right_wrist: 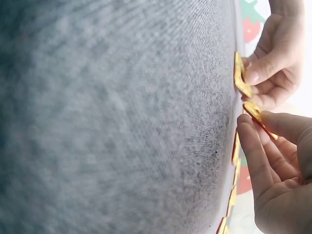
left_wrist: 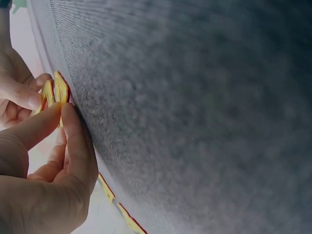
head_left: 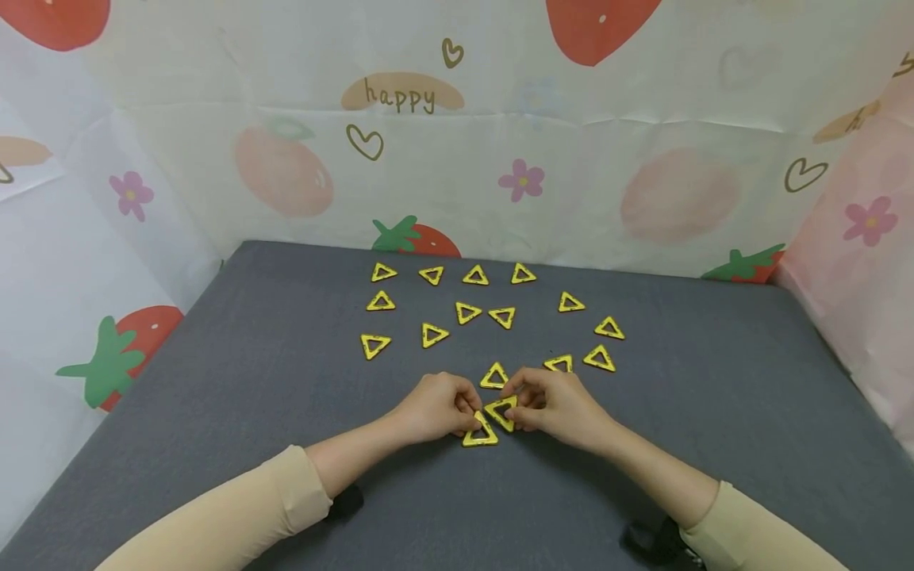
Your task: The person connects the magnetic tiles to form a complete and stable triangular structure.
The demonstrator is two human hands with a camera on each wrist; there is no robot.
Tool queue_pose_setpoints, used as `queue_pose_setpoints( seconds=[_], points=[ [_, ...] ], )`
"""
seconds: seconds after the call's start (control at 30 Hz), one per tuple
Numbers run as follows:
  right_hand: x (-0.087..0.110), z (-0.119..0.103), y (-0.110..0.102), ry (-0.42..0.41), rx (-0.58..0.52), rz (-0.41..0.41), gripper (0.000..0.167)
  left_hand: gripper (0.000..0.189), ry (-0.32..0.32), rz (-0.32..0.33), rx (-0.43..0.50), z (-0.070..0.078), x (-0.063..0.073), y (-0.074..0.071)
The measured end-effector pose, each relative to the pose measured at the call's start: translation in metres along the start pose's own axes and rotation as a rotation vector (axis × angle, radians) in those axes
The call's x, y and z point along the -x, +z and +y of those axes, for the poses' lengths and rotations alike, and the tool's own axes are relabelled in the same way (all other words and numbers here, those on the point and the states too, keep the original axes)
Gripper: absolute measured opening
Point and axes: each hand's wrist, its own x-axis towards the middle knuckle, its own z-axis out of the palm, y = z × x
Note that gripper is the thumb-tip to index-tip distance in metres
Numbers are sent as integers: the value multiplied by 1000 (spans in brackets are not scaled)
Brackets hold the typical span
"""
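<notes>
Between thumb and fingers, my left hand (head_left: 439, 408) pinches a yellow triangular frame piece (head_left: 481, 438) with a hollow centre, its point facing away from me. My right hand (head_left: 560, 404) pinches a second yellow triangle (head_left: 493, 409) by its right side. The two pieces meet close together, corner beside edge, low over the grey cloth. In the right wrist view, the right hand's triangle (right_wrist: 261, 119) is tilted and shows a red underside, while the left hand's triangle (right_wrist: 239, 73) stands just beyond it. Another triangle (head_left: 494, 376) lies just behind the held pair.
Several more yellow triangles lie scattered behind the hands, such as one at the left (head_left: 374, 346) and one at the right (head_left: 600, 358). The grey table (head_left: 250, 357) ends at a printed cloth backdrop (head_left: 571, 127) with fruit and flowers.
</notes>
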Motion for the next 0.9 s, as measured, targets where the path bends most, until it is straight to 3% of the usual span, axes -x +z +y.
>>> queue_pose_setpoints(
  seconds=[0.2, 0.9],
  points=[
    [0, 1, 1, -5, 25, 5, 16, 8, 30, 7, -30, 0, -2, 2],
    [0, 4, 3, -19, 35, -22, 17, 8, 19, 27, -75, 5, -3, 3]
  ],
)
